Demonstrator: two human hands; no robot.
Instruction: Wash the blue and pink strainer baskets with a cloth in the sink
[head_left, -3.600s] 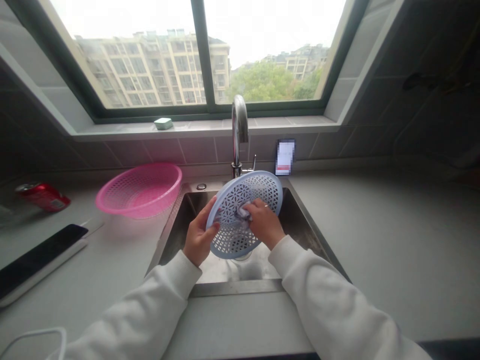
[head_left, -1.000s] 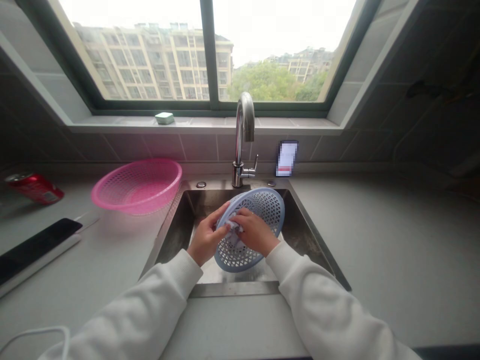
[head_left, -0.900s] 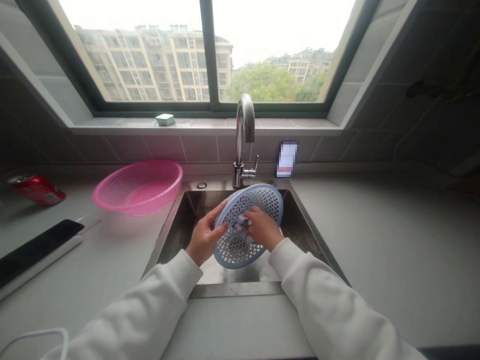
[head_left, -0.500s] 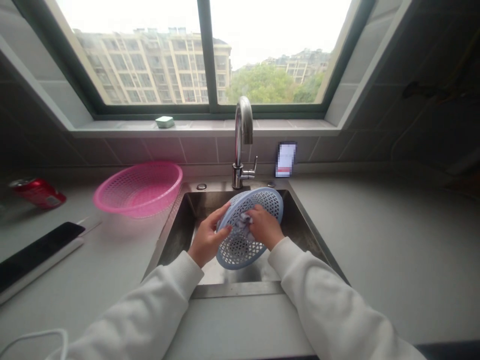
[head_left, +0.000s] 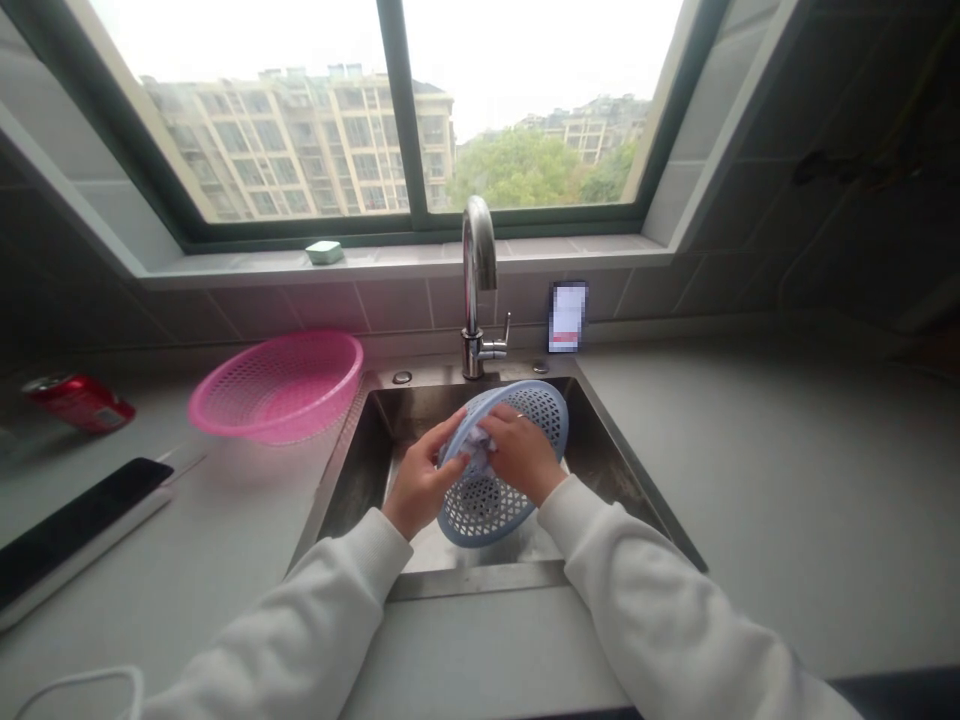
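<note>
A pale blue perforated basket (head_left: 487, 505) is held tilted over the steel sink (head_left: 360, 470). My left hand (head_left: 420, 482) grips its left rim, fingers curled round the edge. Inside the basket, my right hand (head_left: 520, 455) is closed on a small whitish cloth (head_left: 472, 447) pressed against the upper left of the basket's inner wall. A ring shows on a right-hand finger. Both arms wear white sleeves.
A chrome tap (head_left: 475, 285) stands behind the sink. A pink basket (head_left: 277, 385) sits on the counter at the left, a red can (head_left: 79, 402) lies farther left, a dark flat device (head_left: 71, 522) and a white cable (head_left: 75, 685) nearer. A phone (head_left: 567, 316) leans on the tiles; soap (head_left: 325, 252) on the sill.
The basket has tilted flatter and sunk a little in the sink. My right hand with the cloth has shifted from the basket's middle toward its upper left rim.
</note>
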